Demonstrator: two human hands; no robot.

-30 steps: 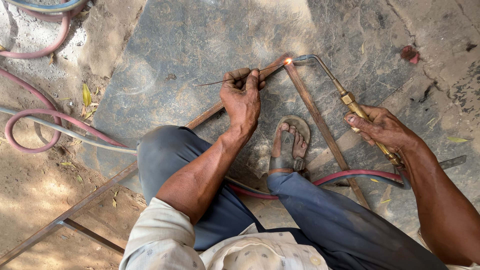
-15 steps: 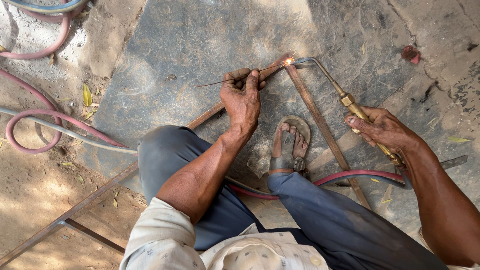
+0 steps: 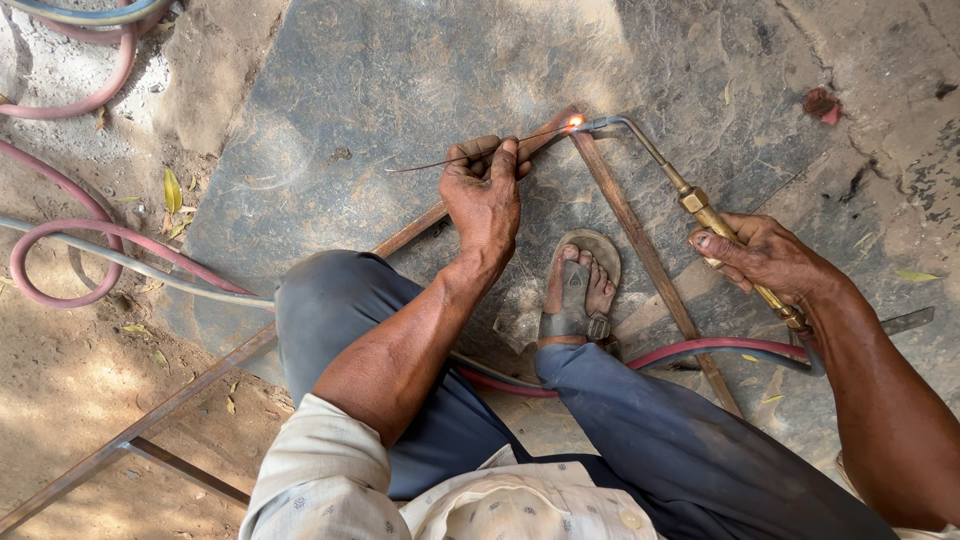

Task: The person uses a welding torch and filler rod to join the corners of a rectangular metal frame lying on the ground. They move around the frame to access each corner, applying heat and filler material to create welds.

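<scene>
Joint (image 3: pixel 572 124) where the two rusty metal bars (image 3: pixel 640 250) meet is glowing orange, right at the torch tip, on the dark stone slab (image 3: pixel 350 90). You're crouched over it.

Your left hand (image 3: pixel 485 190) is closed, fingers pinching a thin filler rod (image 3: pixel 440 158); rod end points into the glow. Your right hand (image 3: pixel 765 255) is wrapped around the brass torch (image 3: pixel 700 205), thumb on top, bent nozzle aimed at the joint.

Progress, as a judgement: heat is on and rod is feeding, so the joint is mid-weld. Can't tell how much bead is laid; glare hides the seam. Rest of the bars look bare and rusty, no other finished seams visible.

Around it: your sandalled foot (image 3: pixel 580 290) sits inside the V of the bars, just beside the right one. Red hose (image 3: pixel 700 348) runs from the torch handle under your leg. More pink hose (image 3: pixel 60 260) and a grey one loop on the dirt at left. The long bar continues down-left to another frame piece (image 3: pixel 130 440).
</scene>
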